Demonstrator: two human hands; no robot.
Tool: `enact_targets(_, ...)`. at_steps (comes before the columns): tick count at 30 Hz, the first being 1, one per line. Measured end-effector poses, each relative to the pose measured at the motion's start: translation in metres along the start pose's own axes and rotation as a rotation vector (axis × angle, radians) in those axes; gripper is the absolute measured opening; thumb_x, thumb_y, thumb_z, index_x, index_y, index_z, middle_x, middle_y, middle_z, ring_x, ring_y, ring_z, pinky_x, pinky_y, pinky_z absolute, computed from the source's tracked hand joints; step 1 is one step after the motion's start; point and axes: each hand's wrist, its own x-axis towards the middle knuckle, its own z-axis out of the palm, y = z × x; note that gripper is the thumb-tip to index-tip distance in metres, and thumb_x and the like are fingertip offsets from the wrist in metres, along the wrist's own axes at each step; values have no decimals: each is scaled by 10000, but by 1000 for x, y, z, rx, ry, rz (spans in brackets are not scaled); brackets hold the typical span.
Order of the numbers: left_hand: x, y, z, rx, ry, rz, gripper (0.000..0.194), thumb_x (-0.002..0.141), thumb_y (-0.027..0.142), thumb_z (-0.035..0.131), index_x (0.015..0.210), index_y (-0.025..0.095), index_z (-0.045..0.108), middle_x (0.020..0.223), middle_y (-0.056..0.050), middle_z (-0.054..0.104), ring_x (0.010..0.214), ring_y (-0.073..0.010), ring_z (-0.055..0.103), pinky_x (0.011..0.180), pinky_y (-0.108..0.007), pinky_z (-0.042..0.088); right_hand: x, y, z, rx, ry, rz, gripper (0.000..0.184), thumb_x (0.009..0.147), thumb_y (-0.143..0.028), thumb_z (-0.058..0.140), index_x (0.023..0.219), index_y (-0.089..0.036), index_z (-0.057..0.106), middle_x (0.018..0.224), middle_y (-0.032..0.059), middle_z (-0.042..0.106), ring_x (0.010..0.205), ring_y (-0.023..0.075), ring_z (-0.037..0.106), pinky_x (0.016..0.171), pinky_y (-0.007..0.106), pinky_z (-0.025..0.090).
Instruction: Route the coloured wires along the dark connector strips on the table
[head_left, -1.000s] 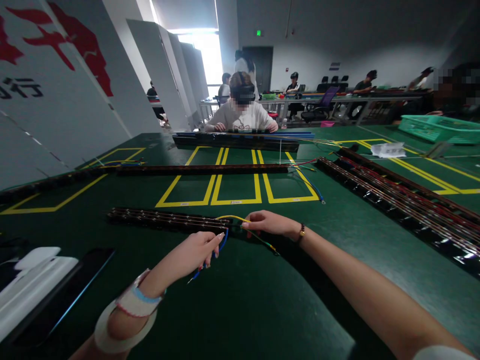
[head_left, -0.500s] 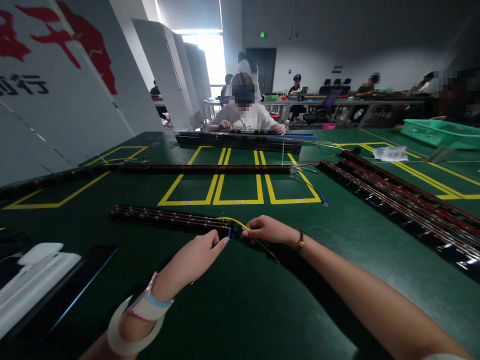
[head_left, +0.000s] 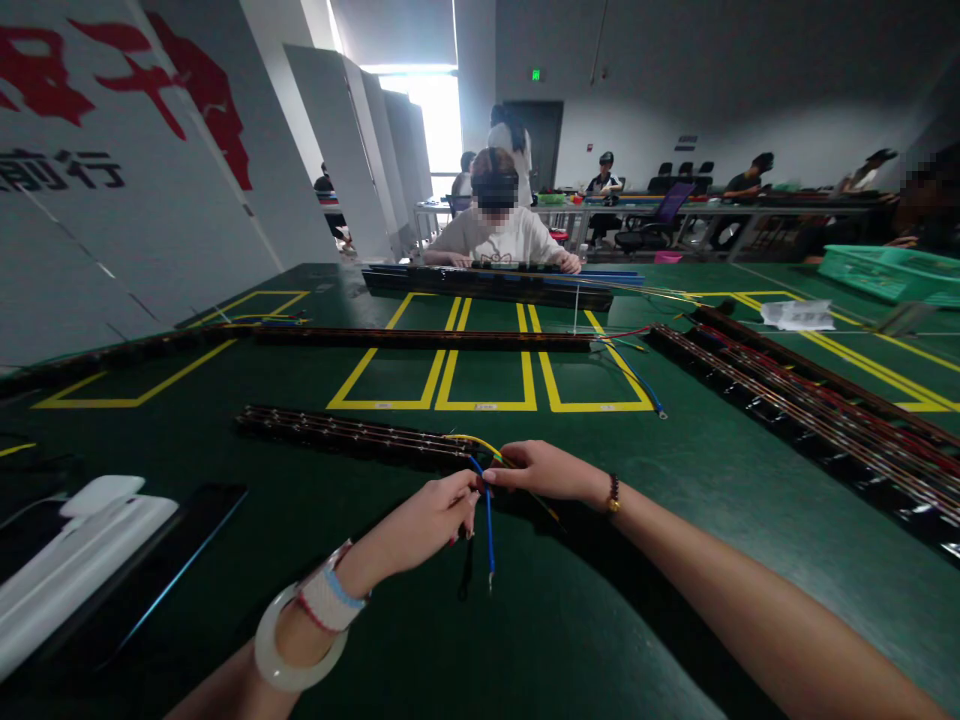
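A long dark rail-like assembly (head_left: 352, 434) with thin metal rods lies on the green table, its right end close to my hands. From that end come a blue wire (head_left: 490, 525) and a yellow-green wire (head_left: 480, 440). My left hand (head_left: 424, 522) is closed with its fingertips at the upper part of the blue wire, whose lug end hangs downward. My right hand (head_left: 551, 470) pinches the blue wire at the same spot, and the yellow-green wire passes beneath its fingers. The fingertips of both hands meet; their exact grip is partly hidden.
Another dark assembly (head_left: 420, 339) lies across yellow-taped outlines. Several wired assemblies (head_left: 795, 420) are at right, near a green basket (head_left: 892, 272). A white device (head_left: 97, 570) and dark slab (head_left: 180, 560) lie at left. A person (head_left: 491, 235) sits opposite, behind a long black piece (head_left: 487, 288).
My left hand has moved right to meet my right hand. The blue wire now hangs down between them, and my right fingertips have come onto it. The view has shifted slightly.
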Motion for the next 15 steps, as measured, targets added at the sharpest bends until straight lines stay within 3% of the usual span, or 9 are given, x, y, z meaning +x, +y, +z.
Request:
enact_targets(5,1,-5,2,108,36,16,452,901,537,243,1214,285,448,834,10,573,675,-89,512,564,-206,397,-5,-6,6,-101,-2,-12,467,721,-547,640,946,-153,528,812,-1,575,644,101,471,510,202,321)
enact_targets(10,1,-2,3,124,107,66,441,890,541,293,1252,323,418,821,20,552,686,-91,508,576,-208,392,-4,-9,7,-144,85,59,136,773,-229,569,881,-147,564,819,10,593,655,97,494,535,193,332)
enact_targets(12,-1,0,3,136,127,79,417,889,538,301,1188,305,475,820,19,550,682,-88,505,577,-209,386,-2,-6,3,-184,134,48,107,826,-237,532,850,-152,594,782,14,601,641,96,496,540,198,318)
enact_targets(15,-3,-2,0,134,128,55,422,886,545,301,1058,255,555,811,12,557,664,-85,505,568,-209,380,0,5,-11,-270,192,82,202,899,-308,477,871,-172,624,739,22,611,607,102,509,523,209,296)
